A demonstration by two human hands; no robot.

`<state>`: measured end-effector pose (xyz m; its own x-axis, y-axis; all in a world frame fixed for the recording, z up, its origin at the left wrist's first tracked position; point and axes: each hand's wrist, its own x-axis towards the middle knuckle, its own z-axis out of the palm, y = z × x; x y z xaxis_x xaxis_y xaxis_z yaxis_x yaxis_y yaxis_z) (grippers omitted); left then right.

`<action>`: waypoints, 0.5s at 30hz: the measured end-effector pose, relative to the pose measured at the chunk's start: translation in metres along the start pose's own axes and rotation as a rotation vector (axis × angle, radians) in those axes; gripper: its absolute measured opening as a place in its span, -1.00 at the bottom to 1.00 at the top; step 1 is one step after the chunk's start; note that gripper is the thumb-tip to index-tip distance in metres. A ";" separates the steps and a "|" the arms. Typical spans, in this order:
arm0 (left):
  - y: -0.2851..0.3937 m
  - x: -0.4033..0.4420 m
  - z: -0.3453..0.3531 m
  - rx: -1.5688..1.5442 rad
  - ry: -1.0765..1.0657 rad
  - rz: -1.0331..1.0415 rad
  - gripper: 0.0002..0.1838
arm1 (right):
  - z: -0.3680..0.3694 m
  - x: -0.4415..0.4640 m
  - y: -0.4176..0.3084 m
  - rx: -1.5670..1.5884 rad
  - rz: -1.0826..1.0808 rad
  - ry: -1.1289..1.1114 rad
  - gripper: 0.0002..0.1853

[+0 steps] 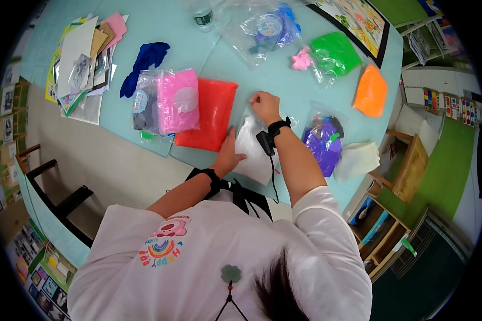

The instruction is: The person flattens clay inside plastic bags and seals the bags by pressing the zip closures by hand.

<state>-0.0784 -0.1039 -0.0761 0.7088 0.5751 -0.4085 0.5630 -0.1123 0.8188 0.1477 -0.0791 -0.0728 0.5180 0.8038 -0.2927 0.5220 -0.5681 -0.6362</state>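
Observation:
A clear bag of white material (254,152) lies on the light blue table between my hands. My left hand (229,155) rests against its left side, fingers apart. Over its top end is my right hand (265,105), with the fingers curled; whatever they hold is too small to make out. Just left of the white bag lies a red bag (213,115), partly under a pink bag (178,101) and a dark grey bag (145,107). To the right of my right wrist is a purple bag (322,144).
A cream-coloured bag (357,160), an orange bag (370,91) and a green bag (336,54) lie on the right. Toward the back are a blue bag (270,27) and a bottle (202,17). Papers (80,64) and dark blue material (144,65) lie on the left.

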 end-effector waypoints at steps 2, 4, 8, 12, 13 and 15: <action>0.003 -0.004 -0.001 -0.024 -0.015 -0.045 0.15 | 0.001 -0.006 -0.003 -0.148 -0.074 0.046 -0.94; 0.013 -0.012 -0.002 0.130 0.101 0.080 0.00 | -0.011 -0.018 -0.012 -0.162 -0.324 0.279 -0.88; 0.039 0.003 -0.009 0.633 0.190 0.445 -0.29 | -0.011 -0.089 -0.006 -0.140 -0.321 0.465 -0.61; 0.032 0.050 0.013 0.659 0.085 0.415 -0.36 | 0.050 -0.153 0.028 -0.251 -0.177 0.283 -0.41; 0.033 0.056 0.015 0.681 0.086 0.419 -0.35 | 0.052 -0.154 0.028 -0.240 -0.120 0.327 -0.39; 0.030 0.057 0.017 0.735 0.081 0.403 -0.33 | 0.056 -0.158 0.025 -0.202 -0.003 0.392 -0.35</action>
<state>-0.0138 -0.0881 -0.0817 0.8980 0.4312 -0.0878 0.4266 -0.8043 0.4136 0.0410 -0.2106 -0.0826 0.7138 0.6999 0.0266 0.6257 -0.6201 -0.4732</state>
